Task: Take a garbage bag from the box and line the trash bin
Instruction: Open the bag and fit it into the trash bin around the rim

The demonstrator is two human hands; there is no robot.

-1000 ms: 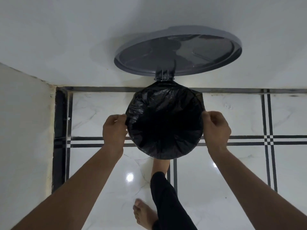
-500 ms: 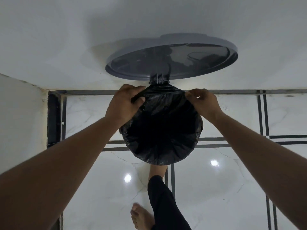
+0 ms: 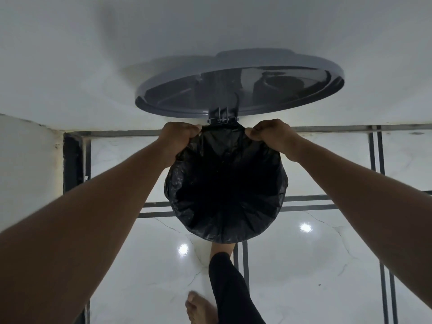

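the round trash bin (image 3: 225,239) stands upright on the glossy white marble floor (image 3: 304,265) with dark inlaid lines, seen from straight above, its mouth facing up toward the camera and its long axis running vertically down to the floor. a crinkled black plastic garbage bag (image 3: 224,190) sits inside it, its opening spread over the whole rim and folded outward all around, the inside dark. the grey round hinged lid (image 3: 238,85) stands raised at the far side of the bin against the white wall (image 3: 93,54). the left hand (image 3: 178,136) pinches the bag's far edge just left of the hinge, fingers curled round the plastic. the right hand (image 3: 271,135) pinches the same edge just right of the hinge, fingers curled likewise. a bare foot (image 3: 221,249) in a black trouser leg reaches under the bin's near edge; another bare foot (image 3: 198,309) rests on the floor.
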